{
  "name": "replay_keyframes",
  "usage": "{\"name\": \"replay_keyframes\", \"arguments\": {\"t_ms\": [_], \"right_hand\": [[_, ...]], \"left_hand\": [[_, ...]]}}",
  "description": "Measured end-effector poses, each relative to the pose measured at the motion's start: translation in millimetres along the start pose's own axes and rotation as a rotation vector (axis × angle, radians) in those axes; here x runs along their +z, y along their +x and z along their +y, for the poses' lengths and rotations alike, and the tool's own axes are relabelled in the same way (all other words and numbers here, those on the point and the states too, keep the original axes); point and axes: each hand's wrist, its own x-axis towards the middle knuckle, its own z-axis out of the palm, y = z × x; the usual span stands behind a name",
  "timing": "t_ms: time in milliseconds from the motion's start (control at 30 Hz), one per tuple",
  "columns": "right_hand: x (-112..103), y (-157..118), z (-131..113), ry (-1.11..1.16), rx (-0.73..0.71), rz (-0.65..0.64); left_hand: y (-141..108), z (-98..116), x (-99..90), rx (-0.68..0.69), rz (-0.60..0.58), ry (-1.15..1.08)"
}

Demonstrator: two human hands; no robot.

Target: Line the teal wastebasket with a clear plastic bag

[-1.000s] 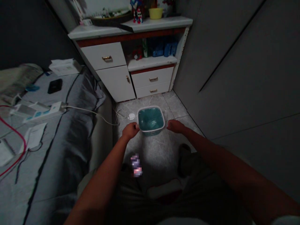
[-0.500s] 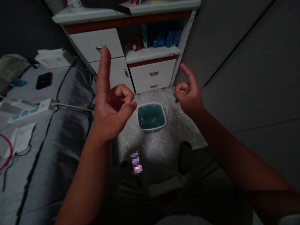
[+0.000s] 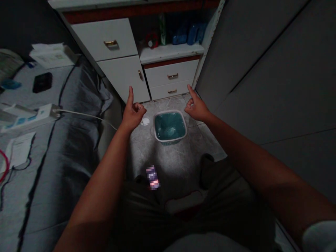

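My left hand [image 3: 133,113] is raised to the left of a teal bin [image 3: 170,141], holding nothing. Its index finger points up, the thumb reaches inward and the remaining fingers are curled. On the bin's right, my right hand [image 3: 196,106] is also bare, with the index finger stretched out and other fingers bent in. Neither hand touches the bin, which stands upright on the tiled floor. A pale rim runs round it, and the shiny inside looks like a plastic liner.
A white cabinet [image 3: 117,42] with drawers stands ahead. At left, a grey-covered bed [image 3: 70,147] bears a power strip [image 3: 43,117], a black phone-like object [image 3: 42,82] and papers. A cable [image 3: 86,114] hangs off its edge. Grey panels rise at right. A blurred-out item [image 3: 153,177] lies below.
Both hands have moved forward and closer together, farther from me, and now flank the bin. The view has tipped slightly downward. The bin has stayed in place.
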Motion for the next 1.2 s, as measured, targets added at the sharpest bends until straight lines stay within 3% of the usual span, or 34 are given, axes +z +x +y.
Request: {"name": "replay_keyframes", "arguments": {"t_ms": [100, 167, 300, 400, 500, 600, 667, 800, 1000, 1200], "right_hand": [[4.9, -1.8, -6.1, 0.030, 0.043, -0.002], [12.0, -6.5, -9.1, 0.024, 0.063, -0.077], [33.3, -25.6, -12.9, -0.122, 0.021, -0.473], [53.4, -44.7, -14.0, -0.286, -0.057, -0.772], [70.7, -60.8, -14.3, -0.383, -0.112, -0.917], [80.5, -68.3, -13.6, -0.418, -0.124, -0.938], [83.8, -68.3, -11.9, -0.422, -0.117, -0.938], [88.9, -63.5, -6.6, -0.388, -0.131, -0.984], [93.3, -61.3, -2.0, -0.298, -0.133, -1.039], [80.4, -54.6, -7.8, -0.241, -0.082, -1.030]], "left_hand": [[-7.8, 22.6, -0.4, 0.020, 0.022, 0.013], [-17.3, 40.0, 0.2, 0.023, 0.031, 0.026], [-43.0, 65.5, 4.4, -0.028, -0.012, 0.087], [-62.9, 58.3, 9.5, -0.094, -0.116, 0.206], [-76.5, 29.1, 10.8, -0.193, -0.326, 0.413], [-80.3, -2.2, 6.9, -0.311, -0.587, 0.628], [-78.8, -15.4, 3.8, -0.397, -0.671, 0.719], [-74.6, -22.1, 1.5, -0.504, -0.717, 0.798], [-75.0, -23.4, 3.8, -0.475, -0.734, 0.741], [-75.5, -28.4, 2.7, -0.507, -0.725, 0.738]]}}
